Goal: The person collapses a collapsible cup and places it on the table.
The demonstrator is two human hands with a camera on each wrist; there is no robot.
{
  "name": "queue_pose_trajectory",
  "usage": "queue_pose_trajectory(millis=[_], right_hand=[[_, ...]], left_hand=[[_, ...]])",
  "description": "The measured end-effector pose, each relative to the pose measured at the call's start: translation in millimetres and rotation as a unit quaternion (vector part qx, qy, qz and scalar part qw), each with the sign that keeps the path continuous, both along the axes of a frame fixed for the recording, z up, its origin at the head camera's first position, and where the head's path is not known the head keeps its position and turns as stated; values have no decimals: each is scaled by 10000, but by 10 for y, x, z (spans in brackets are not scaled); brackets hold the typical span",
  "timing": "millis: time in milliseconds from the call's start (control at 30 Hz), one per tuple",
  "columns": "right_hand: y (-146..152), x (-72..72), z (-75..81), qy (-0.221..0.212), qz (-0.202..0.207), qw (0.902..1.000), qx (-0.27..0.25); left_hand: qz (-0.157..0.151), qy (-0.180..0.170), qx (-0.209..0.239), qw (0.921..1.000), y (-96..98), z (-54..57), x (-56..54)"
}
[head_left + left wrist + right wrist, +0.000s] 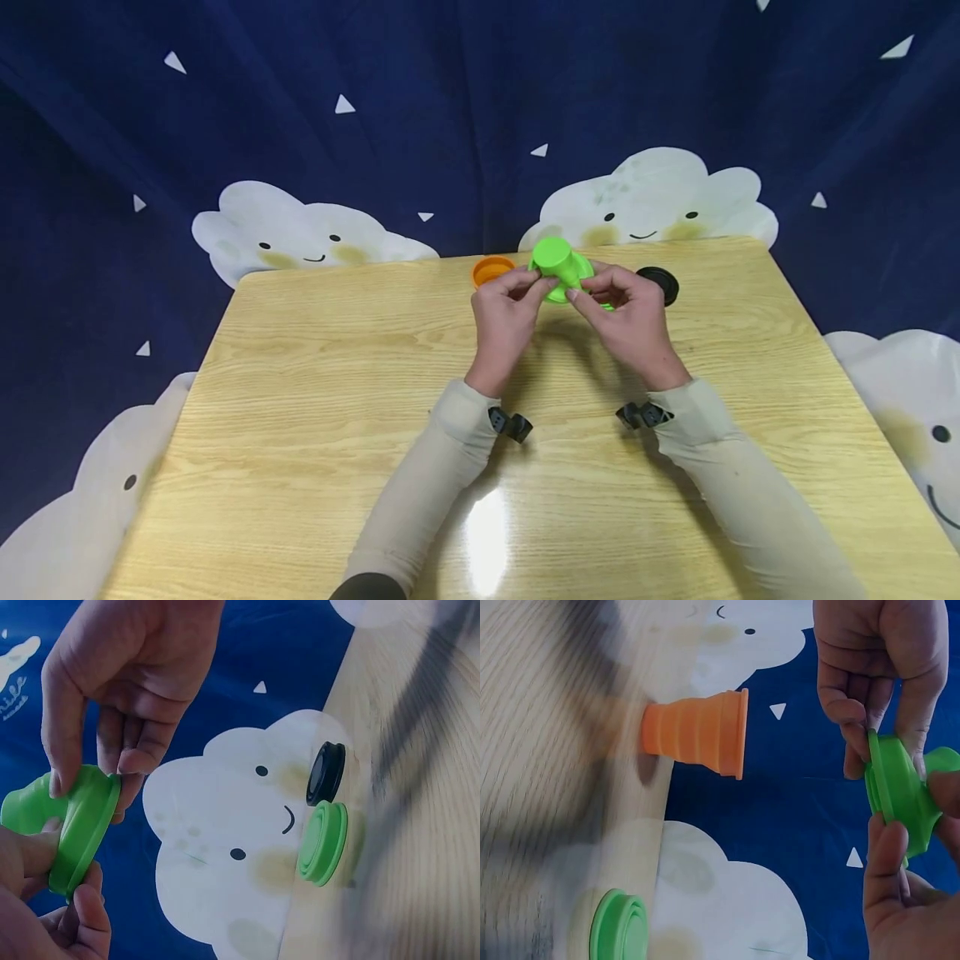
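A bright green collapsible cup [553, 254] is held above the table with its narrow base upward and its wide rim downward, its wall partly folded. My left hand [506, 321] pinches it on the left side, thumb against the wall and fingers at the rim. On the opposite side my right hand [633, 321] grips the same cup, thumb on the wall and fingertips under the rim. In the left wrist view the wall of this green cup [86, 825] bulges unevenly between both thumbs.
An orange collapsible cup [697, 735] stands extended near the table's far edge, left of the hands. A second green cup [324, 844], folded flat, lies beside a flat black one [326, 774] on the right. Behind the wooden table [337, 375] hangs a blue curtain [420, 83] with clouds.
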State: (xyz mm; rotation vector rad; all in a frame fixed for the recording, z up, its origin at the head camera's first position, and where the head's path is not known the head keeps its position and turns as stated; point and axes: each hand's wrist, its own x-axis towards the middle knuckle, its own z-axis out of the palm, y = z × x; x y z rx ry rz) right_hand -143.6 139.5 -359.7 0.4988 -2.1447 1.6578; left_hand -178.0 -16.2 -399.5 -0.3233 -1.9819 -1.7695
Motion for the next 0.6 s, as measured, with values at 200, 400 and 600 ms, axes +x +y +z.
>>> queue_pose_trajectory(millis=[200,400,600], right_hand=[[-20,-7,24,-77,-181,9998,-80],[-46,-30,55,-276,-512,9983,34],[-62,-54,49,-430,-752,9961,176]], left_hand=[[2,218,-172,9996,0,19,21],[255,743,-800,9937,-9,10,39],[397,1304,-1280,9824,-11,-4,43]])
